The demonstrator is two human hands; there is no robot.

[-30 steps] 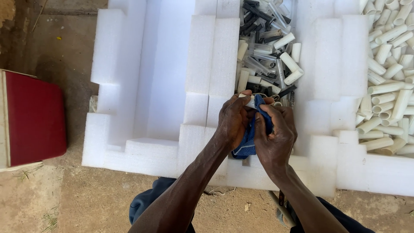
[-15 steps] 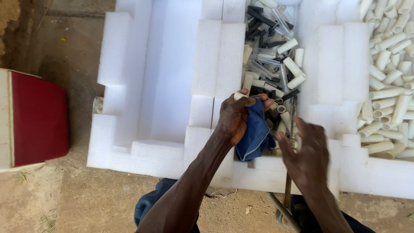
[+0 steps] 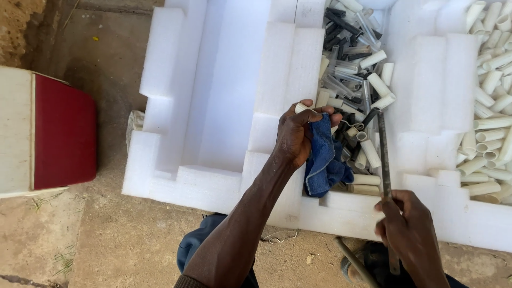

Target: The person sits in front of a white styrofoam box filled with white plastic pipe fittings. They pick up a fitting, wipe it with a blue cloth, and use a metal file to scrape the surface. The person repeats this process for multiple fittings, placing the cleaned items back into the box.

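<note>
Since a second ago the hands have split: the right hand [image 3: 404, 224] has let go of the blue cloth [image 3: 324, 160] and dropped back to the near right, now fisted around the near end of a long thin metal blade [image 3: 383, 154]. The blade runs from that fist away over the near foam rim, its far tip ending among the tube pieces. It looks like a hacksaw blade or file; cannot tell which.

The left hand [image 3: 296, 136] stayed put, fingers closed on the blue cloth with a short white tube piece [image 3: 302, 107] pinched at the fingertips. The cloth hangs from the palm down onto the near edge of the middle compartment.

The white foam tray [image 3: 224, 106] lies on the ground. Its left compartment is bare foam. The middle compartment holds a mixed pile of cut tubes [image 3: 354, 69], white, grey and black. The right compartment holds cream-white tube pieces [image 3: 488, 96], one colour only.

A red-and-white box [image 3: 48, 133] sits at the left, well apart from the tray. A second thin metal bar [image 3: 354, 261] lies near the right hand, at the bottom edge.
</note>
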